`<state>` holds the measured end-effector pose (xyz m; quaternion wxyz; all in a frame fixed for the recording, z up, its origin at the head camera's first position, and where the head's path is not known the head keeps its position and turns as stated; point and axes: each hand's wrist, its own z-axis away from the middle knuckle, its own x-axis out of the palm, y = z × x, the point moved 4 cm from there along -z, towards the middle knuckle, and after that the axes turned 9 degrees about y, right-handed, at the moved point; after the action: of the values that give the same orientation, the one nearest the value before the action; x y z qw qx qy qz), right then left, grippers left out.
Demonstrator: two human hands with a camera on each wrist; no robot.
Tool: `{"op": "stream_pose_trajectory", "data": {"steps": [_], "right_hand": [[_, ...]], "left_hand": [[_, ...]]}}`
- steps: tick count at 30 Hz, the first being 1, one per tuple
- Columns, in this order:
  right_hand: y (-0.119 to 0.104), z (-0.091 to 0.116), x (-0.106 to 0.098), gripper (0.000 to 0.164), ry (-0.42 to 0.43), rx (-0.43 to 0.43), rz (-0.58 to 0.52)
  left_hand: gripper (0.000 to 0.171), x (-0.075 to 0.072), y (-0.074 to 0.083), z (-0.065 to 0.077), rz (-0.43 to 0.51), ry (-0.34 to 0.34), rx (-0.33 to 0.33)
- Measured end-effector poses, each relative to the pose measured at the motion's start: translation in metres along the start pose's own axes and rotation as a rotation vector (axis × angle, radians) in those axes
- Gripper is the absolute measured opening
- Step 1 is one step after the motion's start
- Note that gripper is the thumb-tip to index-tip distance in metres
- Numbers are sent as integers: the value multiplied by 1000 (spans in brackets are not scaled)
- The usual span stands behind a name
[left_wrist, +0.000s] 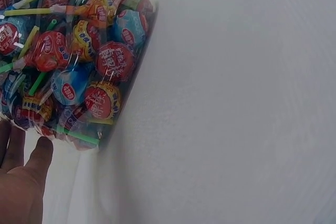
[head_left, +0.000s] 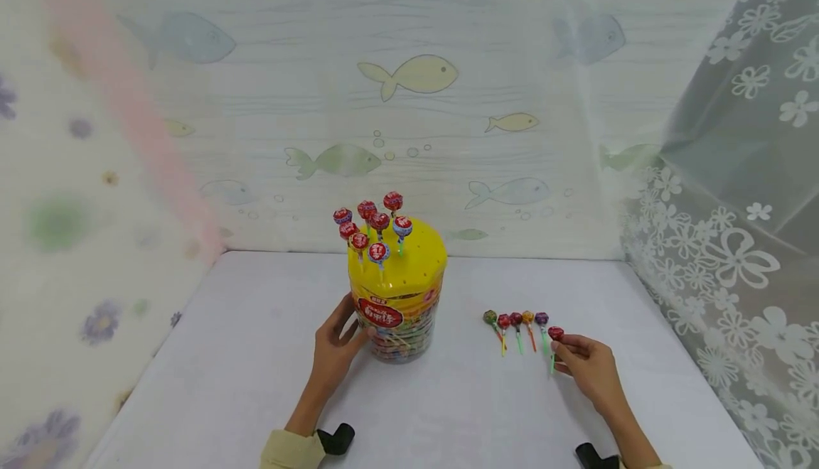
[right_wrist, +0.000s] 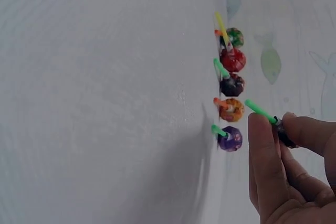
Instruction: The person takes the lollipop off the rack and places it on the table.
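Note:
A clear plastic jar point(head_left: 409, 337) packed with wrapped lollipops stands left of the table's middle, under a yellow lid point(head_left: 425, 252). Several lollipops point(head_left: 379, 252) stand upright by their sticks in the lid's left half. My left hand point(head_left: 335, 347) rests against the jar's lower left side, thumb toward the front; in the left wrist view its extended fingers point(left_wrist: 39, 156) reach the jar's base. To the right, my right hand point(head_left: 591, 369) pinches a dark red lollipop point(head_left: 555, 332) with a green stick point(right_wrist: 261, 111) between thumb and fingers.
Several lollipops point(head_left: 516, 320) lie in a row on the white table point(head_left: 256, 355), just left of my right hand, sticks pointing toward me. A fish-patterned curtain point(head_left: 409, 170) hangs behind the table. Sheer flowered lace point(head_left: 736, 298) borders the right side.

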<state>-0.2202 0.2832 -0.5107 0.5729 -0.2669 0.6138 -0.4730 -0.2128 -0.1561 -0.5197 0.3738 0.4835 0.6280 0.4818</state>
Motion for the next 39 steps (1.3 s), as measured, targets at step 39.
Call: {"op": "stream_pose_trajectory", "data": {"steps": [39], "right_hand": [[6, -67, -4, 35, -44, -2, 255]], "left_hand": [[72, 0, 1, -1, 2, 6, 27]]}}
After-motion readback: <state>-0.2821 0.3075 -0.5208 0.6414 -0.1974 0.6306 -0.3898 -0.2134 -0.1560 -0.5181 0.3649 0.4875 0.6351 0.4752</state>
